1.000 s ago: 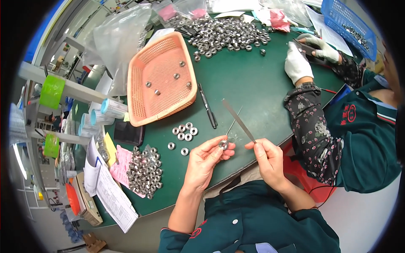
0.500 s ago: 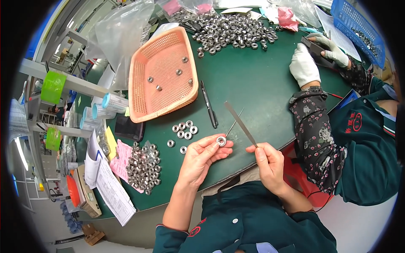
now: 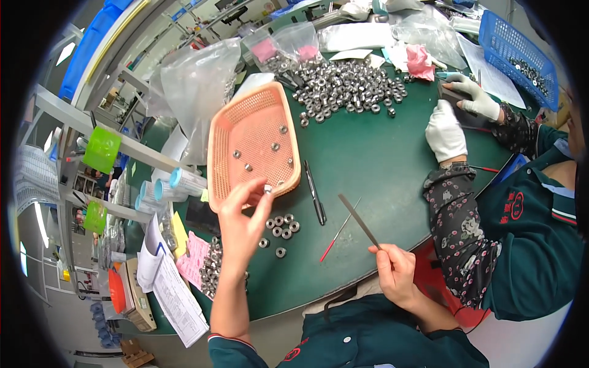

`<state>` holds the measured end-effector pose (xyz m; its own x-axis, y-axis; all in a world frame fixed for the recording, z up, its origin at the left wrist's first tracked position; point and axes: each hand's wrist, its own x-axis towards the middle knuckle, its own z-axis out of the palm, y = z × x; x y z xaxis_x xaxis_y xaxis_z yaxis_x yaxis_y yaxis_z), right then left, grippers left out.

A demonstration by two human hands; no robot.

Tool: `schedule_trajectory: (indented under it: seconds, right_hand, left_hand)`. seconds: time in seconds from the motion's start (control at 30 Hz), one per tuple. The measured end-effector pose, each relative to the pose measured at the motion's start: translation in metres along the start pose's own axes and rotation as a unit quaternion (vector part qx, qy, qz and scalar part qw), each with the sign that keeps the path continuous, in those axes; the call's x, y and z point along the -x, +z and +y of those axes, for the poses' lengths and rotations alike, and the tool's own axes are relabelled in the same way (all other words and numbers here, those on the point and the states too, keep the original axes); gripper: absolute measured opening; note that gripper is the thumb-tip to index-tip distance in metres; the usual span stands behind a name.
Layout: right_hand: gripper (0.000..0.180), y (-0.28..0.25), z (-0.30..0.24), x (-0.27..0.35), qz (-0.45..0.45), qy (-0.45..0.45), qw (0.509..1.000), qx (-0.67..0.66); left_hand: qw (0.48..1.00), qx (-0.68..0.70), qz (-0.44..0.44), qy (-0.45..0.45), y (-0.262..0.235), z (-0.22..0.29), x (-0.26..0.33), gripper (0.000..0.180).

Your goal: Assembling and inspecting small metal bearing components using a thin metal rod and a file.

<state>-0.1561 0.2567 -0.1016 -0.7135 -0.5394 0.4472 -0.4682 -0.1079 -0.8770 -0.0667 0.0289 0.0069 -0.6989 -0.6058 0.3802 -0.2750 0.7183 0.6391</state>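
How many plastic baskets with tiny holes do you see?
2: the peach plastic basket left of centre, and the blue plastic basket at upper right. Others could be hidden.

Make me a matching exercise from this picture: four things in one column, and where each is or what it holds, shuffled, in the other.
1. Left hand
2. Right hand
3. Black pen
4. Blue basket

A. Lying just right of the orange basket
B. Holding a flat metal strip
C. Containing small metal parts
D. Holding one metal ring

Pairs: 1-D, 2-B, 3-A, 4-C
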Motion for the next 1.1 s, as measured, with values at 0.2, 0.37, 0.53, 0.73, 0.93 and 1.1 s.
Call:
schedule_trajectory:
  seconds: [0.2, 0.37, 0.53, 0.73, 0.93, 1.1]
  right_hand:
    - [0.013, 0.002, -0.003, -0.001, -0.011, 0.044, 0.999, -0.020]
    - [0.012, 0.000, 0.000, -0.005, -0.007, 0.057, 0.998, -0.024]
    - [0.011, -0.003, 0.001, -0.007, 0.000, 0.037, 0.999, -0.015]
    - [0.011, -0.003, -0.001, -0.007, -0.010, 0.036, 0.999, -0.016]
    - [0.011, -0.001, 0.004, -0.004, 0.002, 0.009, 1.000, 0.001]
    - [0.011, -0.003, 0.003, -0.005, -0.026, 0.026, 0.999, 0.008]
  left_hand:
    - [0.973, -0.169, -0.152, -0.036, -0.013, -0.059, -0.059, 0.026]
    - [0.967, -0.189, -0.082, 0.150, 0.027, -0.038, -0.110, 0.015]
    - [0.943, -0.216, -0.160, 0.194, 0.098, -0.015, -0.170, 0.009]
    - [0.920, -0.315, -0.186, 0.140, 0.148, -0.036, -0.203, 0.015]
    - [0.886, -0.425, -0.153, 0.104, 0.174, -0.031, -0.194, 0.020]
    - [0.897, -0.406, -0.146, 0.094, 0.174, -0.030, -0.189, 0.012]
